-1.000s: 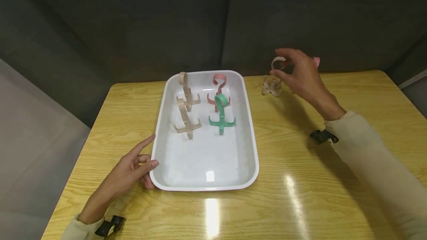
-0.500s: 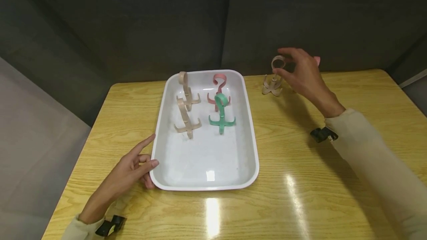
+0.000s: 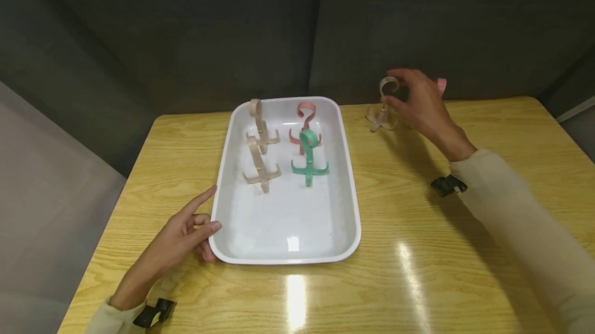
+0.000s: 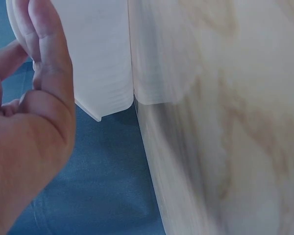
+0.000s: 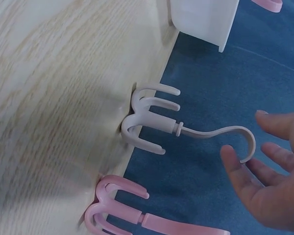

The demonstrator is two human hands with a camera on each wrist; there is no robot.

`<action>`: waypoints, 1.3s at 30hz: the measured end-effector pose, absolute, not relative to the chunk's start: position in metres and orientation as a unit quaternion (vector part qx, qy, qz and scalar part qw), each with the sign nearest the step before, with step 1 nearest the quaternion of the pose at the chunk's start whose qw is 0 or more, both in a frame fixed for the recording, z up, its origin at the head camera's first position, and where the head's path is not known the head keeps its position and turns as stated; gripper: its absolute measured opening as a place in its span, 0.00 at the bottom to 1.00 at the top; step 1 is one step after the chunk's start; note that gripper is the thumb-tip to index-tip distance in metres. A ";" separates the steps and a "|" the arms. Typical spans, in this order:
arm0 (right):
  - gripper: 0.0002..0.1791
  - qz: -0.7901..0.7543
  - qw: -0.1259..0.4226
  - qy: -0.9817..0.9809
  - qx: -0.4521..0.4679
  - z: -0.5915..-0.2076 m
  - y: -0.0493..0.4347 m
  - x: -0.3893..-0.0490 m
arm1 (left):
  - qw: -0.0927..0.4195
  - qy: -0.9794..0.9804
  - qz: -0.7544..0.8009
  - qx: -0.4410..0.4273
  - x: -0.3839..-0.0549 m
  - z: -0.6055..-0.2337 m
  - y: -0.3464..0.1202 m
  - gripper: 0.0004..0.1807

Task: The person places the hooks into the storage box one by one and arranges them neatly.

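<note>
My right hand (image 3: 416,101) is at the curled top of a beige four-pronged hanger hook (image 3: 384,109) standing at the table's back edge. The right wrist view has that hook's curl (image 5: 247,139) between the spread thumb and fingers, without a clear pinch. The hook's end lies close to the thumb; whether it touches cannot be told. My left hand (image 3: 186,233) rests at the left wall of a white tray (image 3: 283,260), index finger extended and thumb on the rim. Inside the tray stand two beige hooks (image 3: 262,176), a pink hook (image 3: 305,135) and a green hook (image 3: 309,169).
Another pink hook (image 5: 120,208) stands beside the beige one, mostly hidden behind my right hand in the head view. The wooden table (image 3: 409,220) ends at a dark curtain (image 3: 223,34) at the back.
The beige hook near my right hand has turned, its prongs now pointing differently. My right hand has shifted slightly to the right. Left hand and tray have barely moved.
</note>
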State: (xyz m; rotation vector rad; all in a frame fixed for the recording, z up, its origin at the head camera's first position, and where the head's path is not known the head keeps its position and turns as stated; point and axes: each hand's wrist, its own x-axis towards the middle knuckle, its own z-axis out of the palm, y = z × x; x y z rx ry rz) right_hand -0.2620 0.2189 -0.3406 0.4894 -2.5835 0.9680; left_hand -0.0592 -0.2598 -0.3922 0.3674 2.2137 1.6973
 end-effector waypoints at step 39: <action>0.22 0.326 0.183 -0.920 0.115 -0.354 0.208 -0.281 | 0.165 0.777 0.595 0.125 -0.059 -0.393 -0.260 0.41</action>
